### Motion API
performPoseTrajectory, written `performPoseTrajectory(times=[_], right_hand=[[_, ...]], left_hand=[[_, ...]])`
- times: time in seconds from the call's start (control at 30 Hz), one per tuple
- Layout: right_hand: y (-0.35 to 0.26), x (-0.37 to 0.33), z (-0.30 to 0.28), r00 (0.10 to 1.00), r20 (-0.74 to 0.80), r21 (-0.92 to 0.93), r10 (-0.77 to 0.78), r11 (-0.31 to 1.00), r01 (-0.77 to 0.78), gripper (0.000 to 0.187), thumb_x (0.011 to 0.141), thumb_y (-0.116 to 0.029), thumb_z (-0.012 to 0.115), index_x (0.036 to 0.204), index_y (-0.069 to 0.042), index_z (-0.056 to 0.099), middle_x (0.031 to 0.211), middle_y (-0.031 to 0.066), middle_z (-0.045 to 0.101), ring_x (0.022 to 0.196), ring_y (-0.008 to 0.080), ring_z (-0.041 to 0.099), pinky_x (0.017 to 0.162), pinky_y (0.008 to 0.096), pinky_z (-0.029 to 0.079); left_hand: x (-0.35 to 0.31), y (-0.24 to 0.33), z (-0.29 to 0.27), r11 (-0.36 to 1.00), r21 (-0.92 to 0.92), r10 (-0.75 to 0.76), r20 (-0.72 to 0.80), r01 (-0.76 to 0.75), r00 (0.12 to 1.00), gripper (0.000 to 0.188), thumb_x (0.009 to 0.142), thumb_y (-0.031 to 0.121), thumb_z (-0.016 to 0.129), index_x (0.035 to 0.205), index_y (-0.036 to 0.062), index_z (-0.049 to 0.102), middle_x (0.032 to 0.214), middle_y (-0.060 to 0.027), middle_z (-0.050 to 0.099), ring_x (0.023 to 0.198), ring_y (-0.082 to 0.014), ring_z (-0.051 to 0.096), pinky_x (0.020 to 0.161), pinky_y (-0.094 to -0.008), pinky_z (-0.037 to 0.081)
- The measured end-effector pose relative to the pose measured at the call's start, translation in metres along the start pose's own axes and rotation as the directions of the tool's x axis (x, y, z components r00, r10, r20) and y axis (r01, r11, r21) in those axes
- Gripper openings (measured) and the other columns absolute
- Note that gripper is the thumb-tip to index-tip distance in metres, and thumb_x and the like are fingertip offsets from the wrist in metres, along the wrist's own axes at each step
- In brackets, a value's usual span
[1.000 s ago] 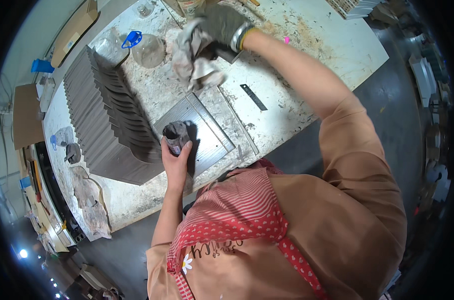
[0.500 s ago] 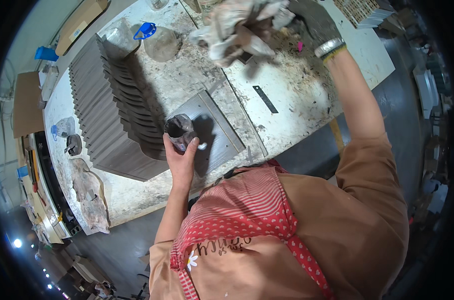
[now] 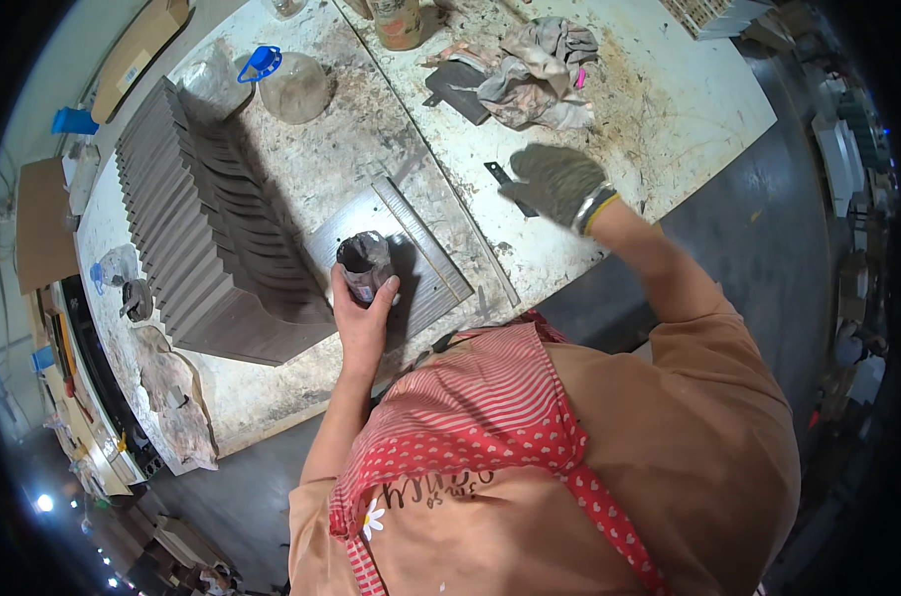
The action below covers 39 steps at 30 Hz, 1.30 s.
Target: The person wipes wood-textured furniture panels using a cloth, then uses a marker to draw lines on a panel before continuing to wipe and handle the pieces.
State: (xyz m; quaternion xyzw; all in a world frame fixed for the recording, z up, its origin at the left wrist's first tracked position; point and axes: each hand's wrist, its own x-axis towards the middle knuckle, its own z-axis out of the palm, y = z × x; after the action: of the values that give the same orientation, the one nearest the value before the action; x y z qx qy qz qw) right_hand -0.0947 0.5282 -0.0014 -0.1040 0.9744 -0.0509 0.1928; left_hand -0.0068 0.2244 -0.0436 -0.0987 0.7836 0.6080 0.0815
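In my bare left hand point(image 3: 362, 326) is a cut-down plastic cup point(image 3: 379, 266), its inside dark and smeared, with my thumb and fingers round its lower part. It is over a grey metal plate point(image 3: 425, 260) with a raised bar along one side. My right hand point(image 3: 561, 185), in a dark grey-green work glove, hovers over a thin black strip with a hole at its end point(image 3: 496, 172). The gloved fingers are apart and partly cover the strip; no grip on it shows. Beyond lies a crumpled, stained cloth point(image 3: 545, 74) beside a dark flat piece point(image 3: 460, 94).
A tall stack of grey wavy-edged sheets point(image 3: 187, 258) stands left of the cup. Behind it are a clear plastic bottle part point(image 3: 296, 91) and a blue cap with a handle point(image 3: 262, 62). A stained jar point(image 3: 398, 24) stands at the far edge. The white table point(image 3: 689, 109) is stained.
My right hand has let go of the cloth, which now lies on the table, and has come nearer, over the black strip. The left hand still holds the cup, slightly shifted.
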Motion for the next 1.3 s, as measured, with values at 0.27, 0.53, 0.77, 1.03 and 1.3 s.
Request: performPoseTrajectory(times=[0.27, 0.53, 0.77, 1.03, 1.3], right_hand=[[-0.009, 0.002, 0.021, 0.999, -0.029, -0.024, -0.016, 1.0, 0.015, 0.023, 0.083, -0.015, 0.05, 0.09, -0.004, 0.07, 0.086, 0.0184, 0.069, 0.083, 0.0329, 0.068, 0.073, 0.0437, 0.053], [0.0, -0.001, 0.029, 0.987, -0.119, 0.07, 0.111, 0.992, -0.103, 0.026, 0.084, -0.019, 0.05, 0.093, -0.003, 0.069, 0.093, 0.0186, 0.069, 0.087, 0.0322, 0.068, 0.072, 0.0436, 0.053], [0.089, 0.004, 0.0, 0.975, -0.178, -0.13, -0.132, 0.985, 0.109, 0.037, 0.092, -0.006, 0.04, 0.128, 0.001, 0.044, 0.078, 0.018, 0.062, 0.07, 0.031, 0.064, 0.058, 0.0419, 0.054], [0.232, 0.128, -0.074, 0.873, -0.452, 0.543, 0.182, 0.833, 0.108, 0.027, 0.085, -0.031, 0.06, 0.081, -0.005, 0.055, 0.066, 0.0086, 0.058, 0.055, 0.0227, 0.059, 0.049, 0.0362, 0.046], [0.276, 0.258, -0.116, 0.764, -0.535, 0.52, 0.361, 0.853, -0.039, 0.039, 0.094, -0.028, 0.045, 0.129, -0.018, 0.057, 0.081, 0.01, 0.065, 0.06, 0.0219, 0.062, 0.051, 0.0358, 0.051]], left_hand=[[0.004, -0.017, -0.002, 0.998, 0.052, -0.025, -0.087, 0.03, 0.996, 0.083, 0.079, 0.022, 0.077, 0.138, -0.0128, 0.031, 0.119, -0.0175, 0.054, 0.107, -0.021, 0.051, 0.096, -0.0298, 0.04], [0.004, -0.009, 0.0, 0.995, -0.095, -0.042, -0.024, 0.039, 0.999, 0.075, 0.079, 0.018, 0.076, 0.135, -0.0106, 0.036, 0.117, -0.0155, 0.054, 0.104, -0.0204, 0.051, 0.095, -0.03, 0.04], [0.004, -0.006, -0.003, 0.998, -0.047, -0.043, -0.023, 0.042, 0.999, 0.075, 0.079, 0.02, 0.076, 0.135, -0.0096, 0.036, 0.12, -0.0171, 0.053, 0.108, -0.0219, 0.051, 0.098, -0.0317, 0.038], [0.005, 0.017, 0.015, 0.999, 0.01, 0.046, -0.098, -0.045, 0.994, 0.064, 0.079, 0.017, 0.076, 0.128, -0.0066, 0.042, 0.112, -0.0118, 0.055, 0.1, -0.0175, 0.051, 0.091, -0.0295, 0.042], [0.009, 0.006, 0.009, 0.996, -0.006, -0.093, -0.131, 0.093, 0.987, 0.07, 0.082, 0.018, 0.075, 0.136, -0.0041, 0.038, 0.118, -0.0098, 0.054, 0.105, -0.0171, 0.05, 0.094, -0.029, 0.039]])
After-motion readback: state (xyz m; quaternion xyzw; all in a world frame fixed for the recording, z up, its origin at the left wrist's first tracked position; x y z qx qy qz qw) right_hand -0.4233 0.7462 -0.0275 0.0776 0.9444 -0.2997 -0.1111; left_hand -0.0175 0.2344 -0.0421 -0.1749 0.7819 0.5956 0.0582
